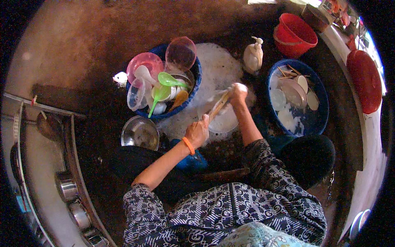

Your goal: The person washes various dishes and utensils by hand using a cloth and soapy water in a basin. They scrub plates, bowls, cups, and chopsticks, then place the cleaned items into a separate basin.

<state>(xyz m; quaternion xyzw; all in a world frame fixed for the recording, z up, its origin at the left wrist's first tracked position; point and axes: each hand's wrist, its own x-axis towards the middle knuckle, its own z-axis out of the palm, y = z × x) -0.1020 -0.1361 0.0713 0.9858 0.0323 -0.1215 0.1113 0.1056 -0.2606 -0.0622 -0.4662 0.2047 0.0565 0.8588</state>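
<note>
My left hand [198, 131], with an orange band at the wrist, is closed round the lower end of a long light-brown wooden utensil [218, 108]. It slants up to the right; whether it is one piece or several sticks is unclear. My right hand [238, 94] is closed at its upper end, with something white, sponge or foam, showing at the fingers. Beneath the utensil sits a pale round bowl [224, 124] amid suds [218, 57] on the dark floor.
At left, a blue tub [198, 78] holds bowls, a green ladle [158, 95] and cups; a metal bowl [140, 133] stands nearer. At right, a blue basin [326, 111] holds dishes and chopsticks. Beyond are a pump bottle [253, 57] and red bucket [294, 39].
</note>
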